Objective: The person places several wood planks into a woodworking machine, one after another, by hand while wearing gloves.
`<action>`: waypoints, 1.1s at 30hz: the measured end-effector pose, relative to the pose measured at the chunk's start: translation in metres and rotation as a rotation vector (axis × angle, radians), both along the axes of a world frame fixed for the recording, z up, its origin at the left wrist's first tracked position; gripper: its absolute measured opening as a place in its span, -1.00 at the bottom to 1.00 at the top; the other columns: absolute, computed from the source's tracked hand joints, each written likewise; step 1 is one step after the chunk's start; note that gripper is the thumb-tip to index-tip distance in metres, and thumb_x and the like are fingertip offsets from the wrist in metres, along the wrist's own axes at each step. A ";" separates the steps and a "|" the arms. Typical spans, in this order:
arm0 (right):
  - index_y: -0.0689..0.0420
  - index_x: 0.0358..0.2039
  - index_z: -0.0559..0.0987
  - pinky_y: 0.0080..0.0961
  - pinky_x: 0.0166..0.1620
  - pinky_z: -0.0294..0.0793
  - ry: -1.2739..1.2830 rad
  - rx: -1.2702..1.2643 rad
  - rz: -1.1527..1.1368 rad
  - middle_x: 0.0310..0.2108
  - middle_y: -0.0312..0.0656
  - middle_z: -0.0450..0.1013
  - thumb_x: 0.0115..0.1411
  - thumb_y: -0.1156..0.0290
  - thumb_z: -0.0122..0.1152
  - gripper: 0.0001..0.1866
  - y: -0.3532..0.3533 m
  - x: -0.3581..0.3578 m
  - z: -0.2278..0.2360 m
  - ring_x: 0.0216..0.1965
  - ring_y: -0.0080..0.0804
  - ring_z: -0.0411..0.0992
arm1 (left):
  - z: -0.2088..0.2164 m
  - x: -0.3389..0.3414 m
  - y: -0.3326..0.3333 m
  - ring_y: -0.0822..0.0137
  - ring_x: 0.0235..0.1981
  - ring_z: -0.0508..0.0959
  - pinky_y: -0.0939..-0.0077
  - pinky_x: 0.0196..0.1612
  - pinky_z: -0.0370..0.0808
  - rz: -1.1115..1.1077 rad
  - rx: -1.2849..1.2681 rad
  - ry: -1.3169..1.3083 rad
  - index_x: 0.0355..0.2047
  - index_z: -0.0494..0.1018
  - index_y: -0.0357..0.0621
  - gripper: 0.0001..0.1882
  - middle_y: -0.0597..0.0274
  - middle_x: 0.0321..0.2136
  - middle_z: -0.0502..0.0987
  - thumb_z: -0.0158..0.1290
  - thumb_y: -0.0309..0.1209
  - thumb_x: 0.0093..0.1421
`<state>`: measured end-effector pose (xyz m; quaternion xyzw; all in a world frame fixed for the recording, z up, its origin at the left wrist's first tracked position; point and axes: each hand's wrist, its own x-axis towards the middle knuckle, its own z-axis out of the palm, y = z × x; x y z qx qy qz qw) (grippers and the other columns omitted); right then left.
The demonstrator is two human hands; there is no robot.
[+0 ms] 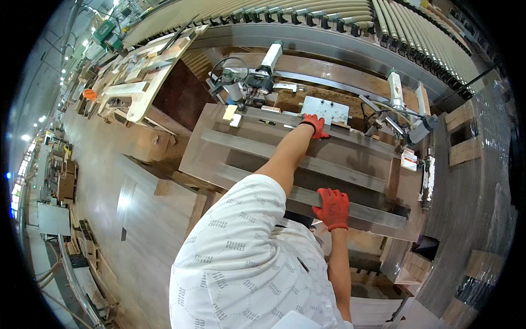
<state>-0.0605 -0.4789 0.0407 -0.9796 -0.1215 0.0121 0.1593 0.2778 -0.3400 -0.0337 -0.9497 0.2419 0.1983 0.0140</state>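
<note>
My left hand [316, 126], in a red glove, reaches across the machine's brown bed [192, 153]. Its fingers lie spread over a long narrow grey strip [366, 140] at the far side, next to a pale metal plate [326, 111] with small bolts. Nearer to me, my right hand [332, 209], gloved in red too, has its fingers bent over the nearest long grey bar [378, 215]; its underside grip is hidden. Between the hands, another grey bar [252, 146] runs lengthwise along the bed.
Machine heads with cylinders stand at the bed's far left [257, 81] and right [411, 129]. Behind them runs a roller conveyor [307, 13]. At left is a bench [139, 82] with wood scraps; pale panels [153, 203] lie below it. A film-wrapped stack [466, 203] rises at right.
</note>
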 end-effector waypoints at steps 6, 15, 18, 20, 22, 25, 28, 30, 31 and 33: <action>-0.11 0.02 0.59 -0.13 0.14 0.38 -0.017 -0.023 -0.021 -0.09 -0.31 0.57 -0.11 0.07 0.59 -0.36 0.004 0.002 -0.006 0.02 -0.23 0.51 | -0.007 0.010 -0.003 -0.19 0.40 0.32 -0.41 0.43 0.07 0.051 -0.030 0.060 0.39 0.28 -0.04 0.07 -0.17 0.34 0.38 0.10 0.50 0.13; -0.12 0.02 0.61 -0.13 0.15 0.37 0.038 -0.040 -0.048 -0.07 -0.30 0.58 -0.12 0.06 0.59 -0.36 0.009 0.004 -0.005 0.04 -0.22 0.50 | -0.013 -0.004 -0.005 -0.31 0.35 0.33 -0.38 0.41 0.10 0.009 -0.155 -0.039 0.35 0.30 -0.15 0.00 -0.27 0.30 0.36 0.08 0.43 0.21; -0.13 0.02 0.62 -0.15 0.17 0.36 0.017 -0.070 -0.015 -0.08 -0.30 0.58 -0.13 0.05 0.59 -0.35 0.017 0.008 -0.006 0.04 -0.21 0.50 | -0.025 -0.005 0.009 -0.23 0.31 0.38 -0.34 0.40 0.14 0.051 -0.171 -0.128 0.31 0.37 -0.09 -0.01 -0.17 0.28 0.39 0.10 0.46 0.16; -0.13 0.02 0.62 -0.15 0.18 0.36 0.038 -0.105 -0.027 -0.08 -0.30 0.58 -0.13 0.05 0.60 -0.35 0.018 0.008 -0.007 0.04 -0.20 0.50 | -0.021 -0.001 0.012 -0.26 0.26 0.40 -0.36 0.36 0.17 0.003 -0.223 -0.097 0.32 0.35 -0.15 -0.03 -0.22 0.25 0.40 0.10 0.41 0.21; -0.14 0.02 0.62 -0.14 0.19 0.36 0.036 -0.092 -0.041 -0.08 -0.31 0.58 -0.14 0.05 0.60 -0.35 0.017 0.009 -0.008 0.04 -0.20 0.50 | -0.016 -0.005 0.009 -0.19 0.19 0.45 -0.26 0.29 0.26 -0.039 -0.251 -0.136 0.26 0.40 -0.16 -0.08 -0.15 0.16 0.47 0.11 0.39 0.22; -0.13 0.01 0.62 -0.14 0.18 0.36 0.041 -0.095 -0.044 -0.08 -0.31 0.58 -0.14 0.05 0.61 -0.35 0.022 0.014 -0.009 0.05 -0.20 0.50 | -0.015 -0.004 0.021 -0.09 0.15 0.48 -0.13 0.21 0.34 -0.075 -0.304 -0.185 0.18 0.46 -0.15 -0.11 -0.07 0.09 0.52 0.11 0.41 0.21; -0.13 -0.01 0.62 -0.14 0.17 0.36 0.039 -0.111 -0.058 -0.07 -0.31 0.59 -0.16 0.07 0.62 -0.36 0.026 0.014 -0.004 0.05 -0.19 0.50 | -0.009 -0.002 0.026 -0.02 0.09 0.53 -0.01 0.06 0.40 -0.136 -0.342 -0.212 0.10 0.50 -0.13 -0.14 -0.02 0.03 0.56 0.10 0.42 0.19; -0.12 -0.02 0.62 -0.14 0.17 0.37 0.033 -0.097 -0.055 -0.07 -0.31 0.59 -0.17 0.09 0.63 -0.36 0.030 0.016 -0.003 0.05 -0.18 0.50 | -0.007 -0.001 0.034 0.01 0.03 0.57 0.03 0.01 0.43 -0.163 -0.362 -0.250 0.04 0.52 -0.11 -0.18 0.03 -0.03 0.59 0.10 0.42 0.19; -0.11 -0.02 0.62 -0.14 0.17 0.37 0.033 -0.082 -0.055 -0.07 -0.31 0.59 -0.18 0.10 0.63 -0.35 0.031 0.016 -0.003 0.04 -0.18 0.50 | -0.007 -0.002 0.037 0.02 0.02 0.57 0.04 0.01 0.43 -0.167 -0.379 -0.251 0.03 0.53 -0.10 -0.18 0.03 -0.04 0.59 0.10 0.42 0.19; -0.11 -0.03 0.62 -0.14 0.17 0.37 0.008 -0.073 -0.054 -0.08 -0.30 0.60 -0.20 0.12 0.64 -0.35 0.035 0.021 -0.003 0.03 -0.18 0.51 | -0.010 0.000 0.040 0.03 0.00 0.58 0.04 -0.01 0.44 -0.176 -0.407 -0.258 0.01 0.54 -0.10 -0.20 0.05 -0.06 0.60 0.11 0.41 0.19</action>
